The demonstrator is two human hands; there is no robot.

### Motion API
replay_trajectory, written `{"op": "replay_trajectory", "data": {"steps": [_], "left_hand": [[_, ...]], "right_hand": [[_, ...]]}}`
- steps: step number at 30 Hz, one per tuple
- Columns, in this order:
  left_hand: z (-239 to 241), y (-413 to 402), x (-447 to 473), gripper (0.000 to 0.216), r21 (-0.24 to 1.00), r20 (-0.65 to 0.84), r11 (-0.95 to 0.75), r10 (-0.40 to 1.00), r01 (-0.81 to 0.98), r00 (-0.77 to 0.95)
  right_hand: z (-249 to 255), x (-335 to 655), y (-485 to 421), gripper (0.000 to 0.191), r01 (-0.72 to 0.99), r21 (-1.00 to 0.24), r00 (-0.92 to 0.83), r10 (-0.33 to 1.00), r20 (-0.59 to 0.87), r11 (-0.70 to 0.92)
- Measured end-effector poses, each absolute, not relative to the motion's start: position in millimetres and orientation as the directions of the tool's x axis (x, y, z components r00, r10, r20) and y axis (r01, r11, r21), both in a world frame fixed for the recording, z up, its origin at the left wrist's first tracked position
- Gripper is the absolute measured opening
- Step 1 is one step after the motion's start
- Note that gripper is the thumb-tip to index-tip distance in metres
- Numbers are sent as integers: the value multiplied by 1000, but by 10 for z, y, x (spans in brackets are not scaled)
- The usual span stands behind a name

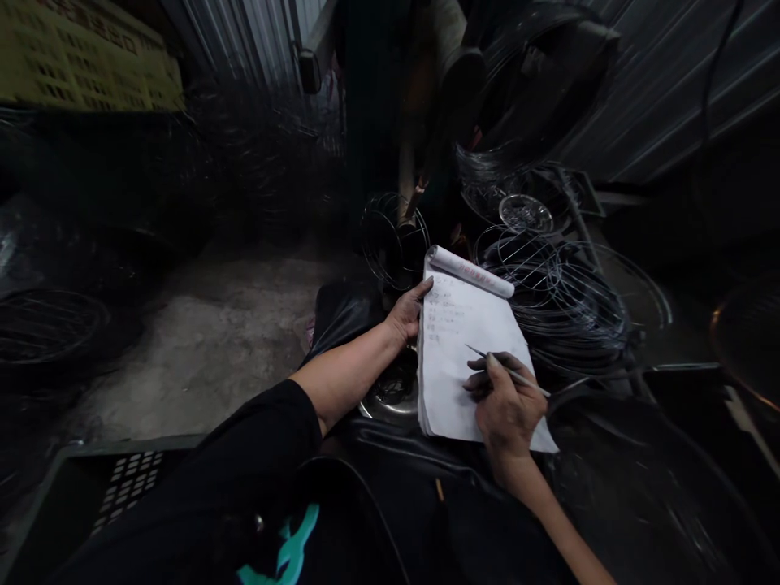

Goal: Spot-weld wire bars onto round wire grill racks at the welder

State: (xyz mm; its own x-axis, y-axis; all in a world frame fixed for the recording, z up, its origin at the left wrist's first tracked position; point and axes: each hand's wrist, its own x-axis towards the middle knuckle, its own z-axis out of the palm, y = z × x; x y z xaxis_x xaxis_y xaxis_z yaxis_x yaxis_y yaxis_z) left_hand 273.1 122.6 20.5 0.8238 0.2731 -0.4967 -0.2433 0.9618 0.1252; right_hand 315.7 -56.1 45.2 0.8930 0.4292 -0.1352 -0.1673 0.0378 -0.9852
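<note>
A white notepad with its top pages rolled back lies across my lap, a few faint handwritten lines near its top. My left hand grips the pad's left edge, thumb on the page. My right hand rests on the lower part of the page, fingers pinched round a thin pen whose tip touches the paper.
Round wire fan guards are piled to the right and behind the pad, one standing upright. A dark perforated crate sits at lower left on a bare concrete floor. Corrugated metal walls rise behind.
</note>
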Motion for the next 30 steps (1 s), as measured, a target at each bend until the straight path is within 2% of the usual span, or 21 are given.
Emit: {"op": "replay_trajectory", "data": {"steps": [10,22,26,30], "left_hand": [[105,1245,2740,45,85,-449,962,270,-260,852],[131,1242,2749,48,177,-472,957,286,-228,834],[113,1241,2743,46,156,-465,957,288,-243,837],[115,1247,2725,44,89,-450,965,260,-247,854]], "right_hand": [[448,3170,-567,36,-174,-984,887,438,-145,27],[478,3150,-563,33,-148,-989,885,446,-134,-2],[495,3196,-537,30,-84,-995,858,503,-99,-53],[536,3255,-430,29,-6,-1000,823,568,-18,-23]]}}
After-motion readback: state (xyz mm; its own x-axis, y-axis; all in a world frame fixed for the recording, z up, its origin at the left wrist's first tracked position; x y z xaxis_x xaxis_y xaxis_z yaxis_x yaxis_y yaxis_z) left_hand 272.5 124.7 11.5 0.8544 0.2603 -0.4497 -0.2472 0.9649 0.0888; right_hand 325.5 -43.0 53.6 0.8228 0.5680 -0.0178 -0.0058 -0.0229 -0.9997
